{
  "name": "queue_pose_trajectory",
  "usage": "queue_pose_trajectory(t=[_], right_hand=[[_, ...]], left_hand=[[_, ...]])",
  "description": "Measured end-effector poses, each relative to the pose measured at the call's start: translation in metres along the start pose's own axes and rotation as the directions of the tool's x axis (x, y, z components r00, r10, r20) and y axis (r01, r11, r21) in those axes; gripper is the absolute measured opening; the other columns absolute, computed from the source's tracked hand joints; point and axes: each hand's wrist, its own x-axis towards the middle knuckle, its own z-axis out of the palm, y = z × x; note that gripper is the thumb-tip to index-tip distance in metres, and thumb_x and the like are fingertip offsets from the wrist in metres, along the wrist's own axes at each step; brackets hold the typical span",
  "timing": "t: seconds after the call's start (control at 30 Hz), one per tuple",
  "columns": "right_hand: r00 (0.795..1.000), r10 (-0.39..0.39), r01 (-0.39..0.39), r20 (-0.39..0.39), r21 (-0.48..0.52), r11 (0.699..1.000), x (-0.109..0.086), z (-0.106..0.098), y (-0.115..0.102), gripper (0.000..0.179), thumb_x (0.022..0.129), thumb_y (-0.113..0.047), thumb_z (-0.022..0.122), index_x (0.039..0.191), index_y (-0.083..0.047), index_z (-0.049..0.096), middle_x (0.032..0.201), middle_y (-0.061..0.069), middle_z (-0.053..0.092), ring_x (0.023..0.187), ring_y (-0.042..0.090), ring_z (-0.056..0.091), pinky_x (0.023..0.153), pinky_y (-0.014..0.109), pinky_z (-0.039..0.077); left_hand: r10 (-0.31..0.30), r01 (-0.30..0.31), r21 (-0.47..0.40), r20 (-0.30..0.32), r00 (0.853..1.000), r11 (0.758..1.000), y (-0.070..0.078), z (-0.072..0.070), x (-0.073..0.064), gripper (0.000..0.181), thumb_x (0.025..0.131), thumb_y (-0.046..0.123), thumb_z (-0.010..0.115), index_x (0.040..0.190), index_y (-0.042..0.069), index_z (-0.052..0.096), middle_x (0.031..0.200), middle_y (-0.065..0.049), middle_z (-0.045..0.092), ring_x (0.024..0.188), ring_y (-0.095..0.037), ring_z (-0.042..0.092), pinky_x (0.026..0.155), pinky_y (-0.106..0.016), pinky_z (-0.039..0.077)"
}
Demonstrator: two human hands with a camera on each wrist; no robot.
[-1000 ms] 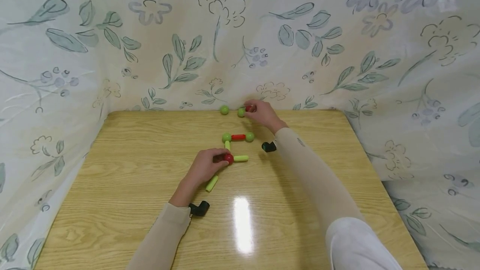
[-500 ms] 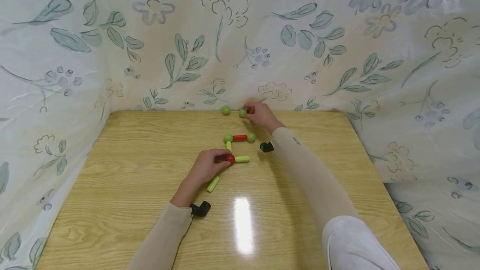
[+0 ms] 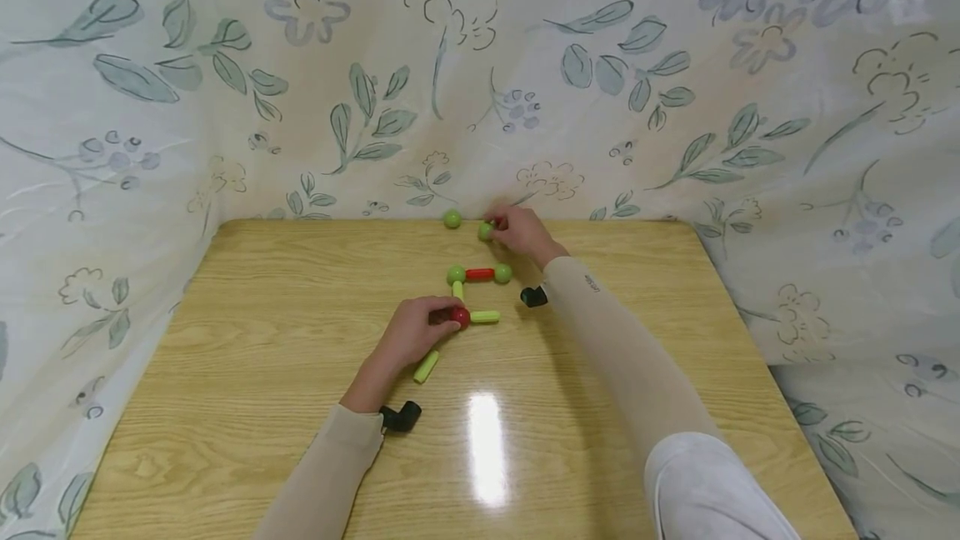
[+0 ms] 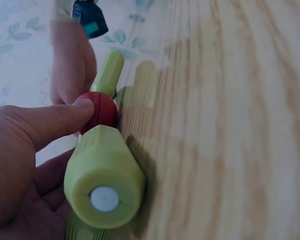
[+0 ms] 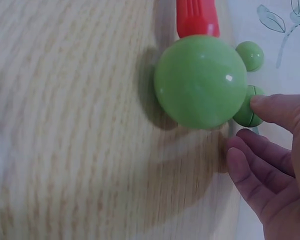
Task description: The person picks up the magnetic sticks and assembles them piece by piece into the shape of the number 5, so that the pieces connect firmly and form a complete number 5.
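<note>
My left hand (image 3: 411,329) holds a red magnetic ball (image 3: 461,317) between thumb and fingers. Two yellow-green magnetic rods meet this ball: one rod (image 3: 484,317) points right and another rod (image 3: 457,291) reaches back to a green ball (image 3: 456,275). A red rod (image 3: 480,274) joins that ball to a second green ball (image 3: 502,273). At the table's back edge my right hand (image 3: 521,232) pinches a loose green ball (image 5: 250,106). Its thumb lies on the ball in the right wrist view; the index finger is mostly hidden.
Another green ball (image 3: 452,219) lies at the back edge, against the floral cloth (image 3: 337,107). A loose yellow-green rod (image 3: 426,367) rests near the left wrist on the wooden table (image 3: 247,357). Dark wrist cameras (image 3: 401,417) stick out from both wrists.
The red ball at my right fingers has gone out of sight. Those fingers have shifted slightly nearer, and the green ball beside them has moved a little with them. My left hand stays put.
</note>
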Motion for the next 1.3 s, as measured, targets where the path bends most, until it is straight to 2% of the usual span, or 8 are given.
queue_pose_trajectory(t=[0.23, 0.47, 0.63, 1.0, 1.3], right_hand=[[1.000, 0.003, -0.003, 0.023, -0.014, 1.000, -0.001, 0.002, 0.000, 0.029, 0.106, -0.020, 0.074, 0.134, -0.013, 0.072, 0.123, 0.010, 0.072, 0.115, 0.027, 0.066, 0.099, 0.043, 0.055], [0.999, 0.012, -0.011, 0.032, -0.008, 1.000, -0.004, 0.005, 0.005, 0.031, 0.106, -0.019, 0.073, 0.137, -0.013, 0.071, 0.125, 0.011, 0.073, 0.116, 0.028, 0.067, 0.099, 0.042, 0.056], [1.000, 0.018, -0.019, 0.013, 0.029, 0.999, -0.011, 0.006, 0.007, 0.033, 0.106, -0.019, 0.073, 0.139, -0.013, 0.071, 0.128, 0.010, 0.072, 0.119, 0.027, 0.066, 0.101, 0.043, 0.056], [0.998, -0.006, 0.010, -0.058, 0.072, 0.997, -0.024, 0.002, 0.011, 0.032, 0.105, -0.017, 0.076, 0.136, -0.013, 0.073, 0.125, 0.004, 0.072, 0.114, 0.024, 0.067, 0.094, 0.040, 0.059], [0.999, -0.008, 0.011, -0.050, 0.067, 0.998, -0.034, -0.006, 0.013, 0.031, 0.105, -0.019, 0.076, 0.136, -0.015, 0.073, 0.125, 0.009, 0.073, 0.113, 0.026, 0.067, 0.095, 0.041, 0.058]], left_hand=[[-0.014, 0.014, 0.013, 0.003, 1.000, 1.000, 0.001, 0.000, 0.000, 0.031, 0.099, 0.019, 0.084, 0.129, 0.014, 0.080, 0.116, -0.002, 0.077, 0.099, -0.018, 0.069, 0.089, -0.041, 0.059], [-0.019, 0.019, 0.007, 0.004, 1.000, 1.000, 0.000, 0.002, 0.000, 0.032, 0.099, 0.020, 0.083, 0.130, 0.014, 0.079, 0.116, -0.002, 0.077, 0.100, -0.018, 0.068, 0.090, -0.041, 0.058], [-0.021, 0.021, 0.014, 0.003, 1.000, 1.000, -0.001, 0.003, -0.001, 0.032, 0.099, 0.020, 0.084, 0.130, 0.015, 0.079, 0.116, -0.001, 0.077, 0.100, -0.017, 0.069, 0.091, -0.041, 0.058], [-0.008, 0.008, 0.000, 0.004, 1.000, 1.000, 0.001, 0.003, -0.002, 0.032, 0.099, 0.017, 0.083, 0.131, 0.013, 0.079, 0.111, -0.001, 0.077, 0.098, -0.016, 0.069, 0.090, -0.039, 0.059], [0.010, -0.010, 0.004, 0.009, 1.000, 1.000, 0.007, 0.000, -0.001, 0.031, 0.098, 0.015, 0.083, 0.129, 0.012, 0.080, 0.110, -0.002, 0.077, 0.097, -0.016, 0.069, 0.089, -0.040, 0.059]])
